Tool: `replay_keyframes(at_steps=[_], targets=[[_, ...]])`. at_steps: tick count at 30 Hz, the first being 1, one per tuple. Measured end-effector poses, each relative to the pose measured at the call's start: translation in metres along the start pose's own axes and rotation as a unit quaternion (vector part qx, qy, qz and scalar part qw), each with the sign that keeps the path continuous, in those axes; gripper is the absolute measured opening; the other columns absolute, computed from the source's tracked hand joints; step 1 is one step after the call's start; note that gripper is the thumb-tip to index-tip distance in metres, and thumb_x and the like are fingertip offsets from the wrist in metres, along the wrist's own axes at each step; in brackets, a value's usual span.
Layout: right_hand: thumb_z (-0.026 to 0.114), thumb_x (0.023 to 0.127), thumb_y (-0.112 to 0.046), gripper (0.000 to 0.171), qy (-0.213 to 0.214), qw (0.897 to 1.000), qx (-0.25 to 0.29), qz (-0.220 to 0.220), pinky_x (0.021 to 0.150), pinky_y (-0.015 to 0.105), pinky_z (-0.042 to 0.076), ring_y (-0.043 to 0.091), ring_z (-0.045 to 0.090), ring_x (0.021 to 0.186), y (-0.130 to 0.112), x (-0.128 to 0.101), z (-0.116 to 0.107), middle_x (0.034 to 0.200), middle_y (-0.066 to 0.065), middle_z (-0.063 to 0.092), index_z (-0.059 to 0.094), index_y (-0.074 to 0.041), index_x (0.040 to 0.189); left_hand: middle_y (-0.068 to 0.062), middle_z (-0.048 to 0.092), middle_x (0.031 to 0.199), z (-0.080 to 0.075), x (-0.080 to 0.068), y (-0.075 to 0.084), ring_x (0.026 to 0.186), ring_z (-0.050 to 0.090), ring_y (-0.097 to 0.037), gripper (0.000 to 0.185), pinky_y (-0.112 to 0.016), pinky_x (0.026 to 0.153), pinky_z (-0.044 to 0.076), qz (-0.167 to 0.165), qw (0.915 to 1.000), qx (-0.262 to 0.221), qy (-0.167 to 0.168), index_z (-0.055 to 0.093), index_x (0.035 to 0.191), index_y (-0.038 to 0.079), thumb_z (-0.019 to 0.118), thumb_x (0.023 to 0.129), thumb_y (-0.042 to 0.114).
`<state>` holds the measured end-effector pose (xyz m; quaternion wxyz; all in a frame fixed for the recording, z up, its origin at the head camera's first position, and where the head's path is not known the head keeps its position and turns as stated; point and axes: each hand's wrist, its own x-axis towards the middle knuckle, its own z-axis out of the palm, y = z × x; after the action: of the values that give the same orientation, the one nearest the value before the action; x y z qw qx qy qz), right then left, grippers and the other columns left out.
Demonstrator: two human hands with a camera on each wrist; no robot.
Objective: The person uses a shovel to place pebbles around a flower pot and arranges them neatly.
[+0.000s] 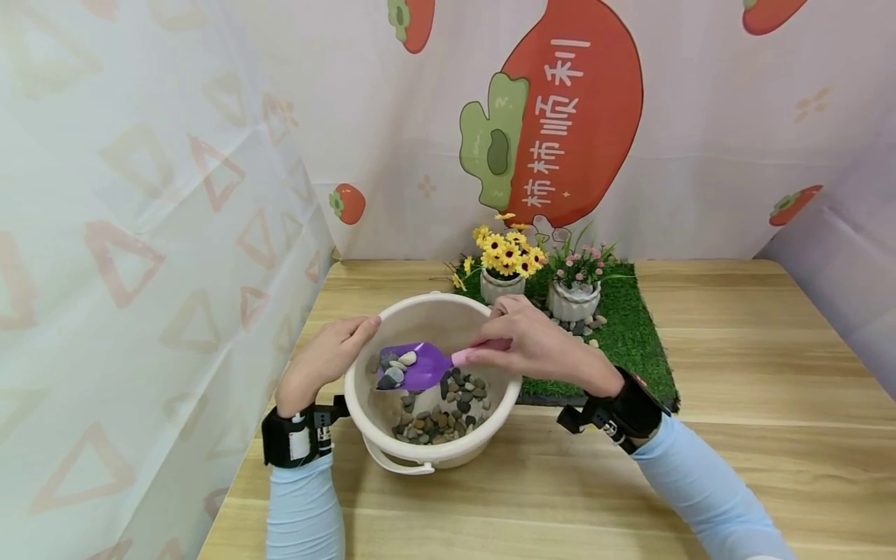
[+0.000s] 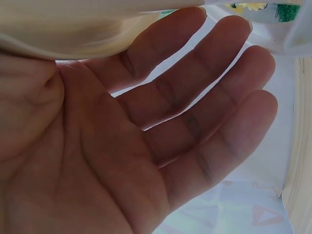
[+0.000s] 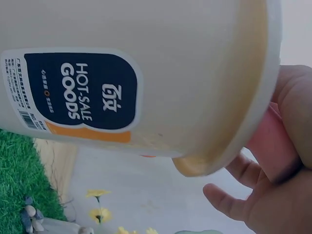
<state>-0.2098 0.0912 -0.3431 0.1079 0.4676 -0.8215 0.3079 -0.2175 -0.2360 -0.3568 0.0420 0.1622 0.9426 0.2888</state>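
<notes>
Bucket (image 1: 427,311), label "HOT-SALE GOODS" (image 3: 74,97): holds pebbles (image 1: 441,412). Right hand (image 1: 532,342) grips a pebble-loaded purple scoop (image 1: 416,365). Left hand (image 1: 332,354), fingers straight, steadies the rim.

Scoop (image 1: 413,365) w/ pebbles (image 1: 394,368) in bucket (image 1: 420,311); flowerpots (image 1: 502,285) on turf (image 1: 633,327) behind, right.

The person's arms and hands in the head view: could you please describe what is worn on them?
Both forearms wear light blue sleeves. The left hand and right hand are bare, with no gloves. Each wrist carries a black strap holding a small black device; the left wrist device shows a white label, and the right wrist device has small white markings.
</notes>
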Motion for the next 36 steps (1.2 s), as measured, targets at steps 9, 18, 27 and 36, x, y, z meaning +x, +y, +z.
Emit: replay_keyframes(at_steps=[9, 18, 27, 36], targets=[[0.076, 0.082, -0.041, 0.017, 0.003, 1.000, -0.001, 0.015, 0.080, 0.032, 0.028, 0.006, 0.035, 0.077, 0.001, -0.002, -0.014, 0.071, -0.017, 0.057, 0.079, -0.030, 0.095, -0.011, 0.074, 0.102, 0.000, -0.001, 0.000, 0.088, 0.071, -0.018, 0.053, -0.038, 0.080, 0.056, -0.007, 0.9999, -0.014, -0.003, 0.067, 0.120, 0.007, 0.031, 0.107, 0.044], [0.075, 0.085, -0.038, 0.013, -0.007, 0.999, -0.034, 0.015, 0.074, 0.027, 0.032, 0.003, 0.039, 0.072, 0.002, -0.001, -0.039, 0.072, -0.017, 0.060, 0.077, -0.027, 0.091, -0.009, 0.074, 0.105, -0.002, -0.001, 0.000, 0.098, 0.070, -0.022, 0.052, -0.044, 0.088, 0.054, -0.003, 0.9999, -0.010, -0.001, 0.068, 0.120, 0.009, 0.031, 0.107, 0.044], [0.074, 0.087, -0.034, 0.011, 0.003, 0.998, -0.002, 0.056, 0.059, 0.019, 0.047, -0.002, 0.057, 0.063, 0.009, -0.007, -0.069, 0.080, -0.013, 0.070, 0.076, -0.026, 0.095, -0.007, 0.073, 0.104, -0.001, -0.001, 0.000, 0.099, 0.069, -0.021, 0.051, -0.044, 0.089, 0.053, 0.001, 1.0000, -0.006, -0.001, 0.067, 0.121, 0.011, 0.032, 0.107, 0.044], [0.073, 0.086, -0.039, 0.014, 0.040, 0.993, -0.022, 0.105, 0.058, 0.018, 0.044, 0.002, 0.056, 0.059, 0.019, -0.016, -0.082, 0.077, -0.014, 0.069, 0.074, -0.026, 0.092, -0.007, 0.074, 0.103, -0.001, -0.003, 0.001, 0.098, 0.069, -0.020, 0.052, -0.043, 0.089, 0.053, -0.013, 0.9998, -0.017, 0.001, 0.069, 0.119, 0.011, 0.032, 0.106, 0.046]])
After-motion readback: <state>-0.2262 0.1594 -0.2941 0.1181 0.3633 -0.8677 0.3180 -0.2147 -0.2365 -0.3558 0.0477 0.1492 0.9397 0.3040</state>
